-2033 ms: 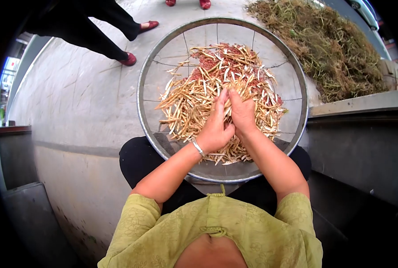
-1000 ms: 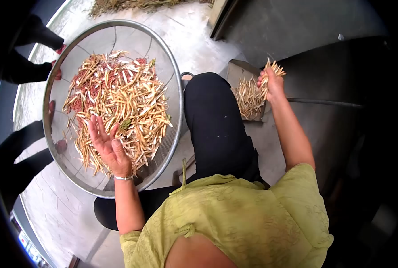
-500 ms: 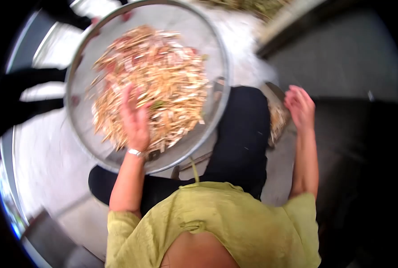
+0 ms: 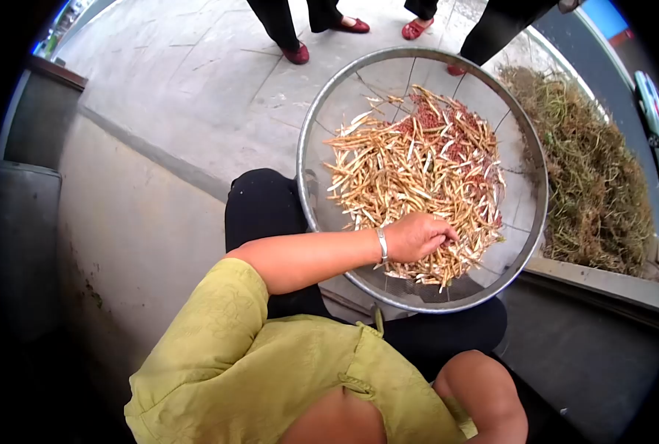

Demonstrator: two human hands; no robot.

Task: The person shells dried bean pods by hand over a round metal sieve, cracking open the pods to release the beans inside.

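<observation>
A large round sieve (image 4: 305, 159) with a metal rim rests across my black-trousered legs. In it lies a heap of dry tan bean pods (image 4: 389, 174), with small red beans (image 4: 459, 140) showing toward the far right side. My left hand (image 4: 417, 237), with a silver bracelet (image 4: 382, 244) at the wrist, is low over the near part of the heap. Its fingers curl down against the pods, and the fingertips are partly hidden. My right arm (image 4: 488, 392) is bent at the lower right, and the hand on it is out of sight.
People in black trousers and red shoes (image 4: 352, 26) stand beyond the sieve. A big pile of dried bean plants (image 4: 592, 177) lies to the right, behind a low ledge (image 4: 603, 287). Farther right a car (image 4: 656, 129) is on the road. Pale concrete paving (image 4: 189, 89) spreads leftward.
My view has turned, so the sieve now appears farther right. My left hand was spread and blurred over the pods; now its fingers are curled in them. My right hand has left view.
</observation>
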